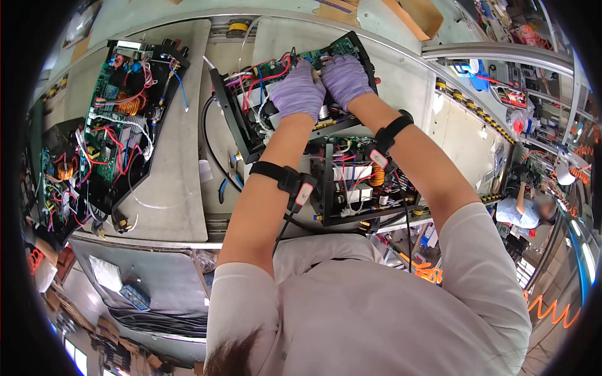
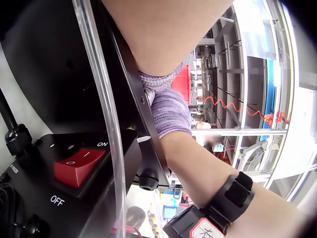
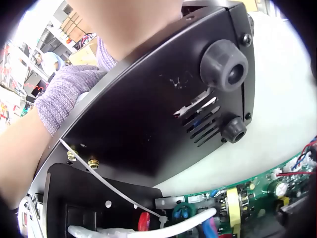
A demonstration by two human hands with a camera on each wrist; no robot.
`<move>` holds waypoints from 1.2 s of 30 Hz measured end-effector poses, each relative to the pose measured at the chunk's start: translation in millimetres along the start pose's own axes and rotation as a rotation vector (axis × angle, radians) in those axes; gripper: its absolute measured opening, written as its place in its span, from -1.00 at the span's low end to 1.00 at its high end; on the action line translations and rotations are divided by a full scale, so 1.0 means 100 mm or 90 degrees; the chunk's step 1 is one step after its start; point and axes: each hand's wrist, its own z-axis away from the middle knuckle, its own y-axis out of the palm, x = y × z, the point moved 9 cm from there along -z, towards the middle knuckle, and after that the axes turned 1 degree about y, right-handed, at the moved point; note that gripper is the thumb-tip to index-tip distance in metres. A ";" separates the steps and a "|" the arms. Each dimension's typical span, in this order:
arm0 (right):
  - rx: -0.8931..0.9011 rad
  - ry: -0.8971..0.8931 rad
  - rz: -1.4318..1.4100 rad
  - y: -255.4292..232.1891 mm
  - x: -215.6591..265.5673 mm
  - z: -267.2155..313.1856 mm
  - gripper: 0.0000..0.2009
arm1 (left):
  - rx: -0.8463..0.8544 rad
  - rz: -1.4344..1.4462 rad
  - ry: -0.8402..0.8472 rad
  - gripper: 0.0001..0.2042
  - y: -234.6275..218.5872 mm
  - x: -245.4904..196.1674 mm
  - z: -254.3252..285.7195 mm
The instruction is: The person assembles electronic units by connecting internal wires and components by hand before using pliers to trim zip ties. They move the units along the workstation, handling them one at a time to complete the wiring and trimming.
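Note:
Both hands wear purple knit gloves and reach into an open black metal chassis [image 1: 244, 135] in the head view. The left hand [image 1: 298, 89] lies over its middle, fingers at the edge of a green circuit board [image 1: 343, 46] along the far side. Close beside it, the right hand [image 1: 345, 80] has its fingers down at the same board. The fingertips are hidden, and I cannot tell whether either hand grips a part. Red, white and blue wires [image 1: 260, 94] run inside the chassis left of the hands. The right wrist view shows the chassis's black panel [image 3: 148, 109] with rubber feet.
A second open unit [image 1: 357, 188] with a copper coil sits below the forearms. More opened units [image 1: 122, 119] stand on the left. Blue-handled pliers [image 1: 222, 190] and a black cable [image 1: 205, 125] lie left of the chassis. A red power switch [image 2: 79, 167] shows in the left wrist view.

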 end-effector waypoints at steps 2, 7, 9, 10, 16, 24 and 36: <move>-0.007 0.000 -0.015 0.01 -0.01 -0.04 -0.78 | 0.006 0.001 0.000 -0.81 0.02 0.01 0.00; 0.043 -0.033 -0.006 0.02 0.01 -0.11 -0.80 | 0.006 0.010 -0.013 -0.84 0.13 0.07 -0.02; 0.045 -0.048 0.000 0.04 0.04 -0.13 -0.80 | -0.015 0.014 -0.001 -0.84 0.12 0.07 -0.03; 0.055 -0.050 0.004 0.07 0.05 -0.13 -0.80 | -0.006 0.013 -0.008 -0.84 0.13 0.07 -0.03; 0.069 0.074 -0.138 0.20 -0.07 -0.10 -0.77 | 0.033 0.015 -0.007 -0.83 0.01 -0.02 0.01; 0.027 0.255 -0.416 -0.28 -0.53 0.59 -0.73 | 0.073 -0.048 0.022 -0.70 -0.03 -0.06 0.03; -0.084 0.186 -0.601 -0.14 -0.56 0.58 -0.78 | 0.287 -0.175 -0.014 -0.74 0.29 -0.20 -0.06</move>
